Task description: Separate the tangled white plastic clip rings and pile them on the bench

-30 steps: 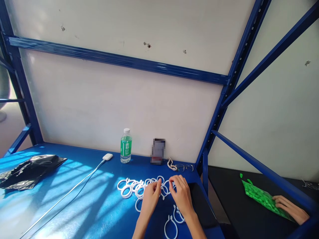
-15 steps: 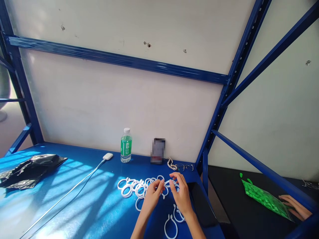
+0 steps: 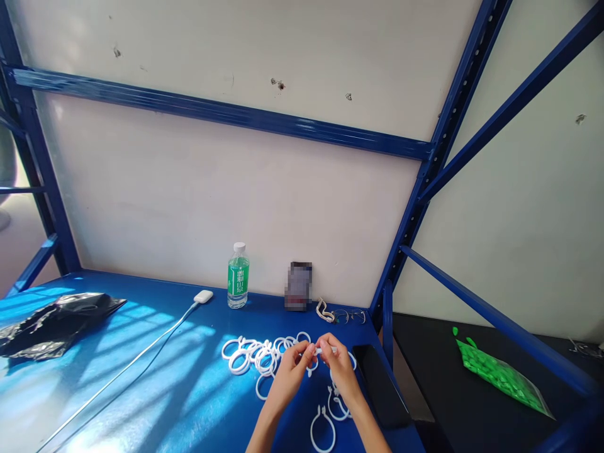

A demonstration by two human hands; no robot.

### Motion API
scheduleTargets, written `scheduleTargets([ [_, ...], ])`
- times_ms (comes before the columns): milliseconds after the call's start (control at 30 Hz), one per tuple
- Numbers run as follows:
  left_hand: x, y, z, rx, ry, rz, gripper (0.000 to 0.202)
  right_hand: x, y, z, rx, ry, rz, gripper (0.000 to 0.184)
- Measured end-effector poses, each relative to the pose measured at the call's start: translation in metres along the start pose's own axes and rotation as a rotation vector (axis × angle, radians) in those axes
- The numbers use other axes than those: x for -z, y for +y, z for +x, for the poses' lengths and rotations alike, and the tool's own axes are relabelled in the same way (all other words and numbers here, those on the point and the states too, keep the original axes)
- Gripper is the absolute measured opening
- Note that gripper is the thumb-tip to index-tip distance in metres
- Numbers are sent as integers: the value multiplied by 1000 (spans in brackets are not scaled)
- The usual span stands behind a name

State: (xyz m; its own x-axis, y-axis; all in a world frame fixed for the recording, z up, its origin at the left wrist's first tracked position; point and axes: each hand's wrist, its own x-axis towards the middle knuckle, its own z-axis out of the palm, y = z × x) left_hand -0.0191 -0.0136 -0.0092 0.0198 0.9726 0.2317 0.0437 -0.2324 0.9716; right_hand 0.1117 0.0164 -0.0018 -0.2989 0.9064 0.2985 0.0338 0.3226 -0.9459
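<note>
My left hand (image 3: 290, 376) and my right hand (image 3: 341, 371) meet above the blue table, fingertips pinched close together. Between them shows a bit of a white plastic curtain ring (image 3: 319, 351), mostly covered by the fingers. Both hands appear to grip it. To the left of my left hand lies a heap of white curtain rings (image 3: 265, 360), several of them overlapping. Below my right hand a loose ring (image 3: 312, 433) rests on the table, with others partly behind my right wrist.
A black phone (image 3: 381, 391) lies right of my right hand. Behind stand a water bottle (image 3: 238, 280) and a blurred upright object (image 3: 298, 288), beside glasses (image 3: 357, 316). Leftward are a white cable (image 3: 141, 353) and black plastic bag (image 3: 59, 327). Blue frame posts (image 3: 406, 233) border the table.
My right hand has moved left and its fingers have closed, so the fingertips of both hands now meet at the white ring. The other person's hand by the green bag has left view.
</note>
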Motion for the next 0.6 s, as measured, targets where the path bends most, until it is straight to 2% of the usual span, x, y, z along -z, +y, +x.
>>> scheduleTargets([
  [233, 1, -3, 0, -18, -5, -4, 49, -2, -7, -3, 35, 31, -26, 36],
  [467, 2, -3, 1, -18, 0, -29, 49, -3, -3, -4, 26, 24, -49, 38],
  [600, 0, -4, 2, 13, 38, -25, 50, -5, 1, -4, -6, 35, -140, 37],
])
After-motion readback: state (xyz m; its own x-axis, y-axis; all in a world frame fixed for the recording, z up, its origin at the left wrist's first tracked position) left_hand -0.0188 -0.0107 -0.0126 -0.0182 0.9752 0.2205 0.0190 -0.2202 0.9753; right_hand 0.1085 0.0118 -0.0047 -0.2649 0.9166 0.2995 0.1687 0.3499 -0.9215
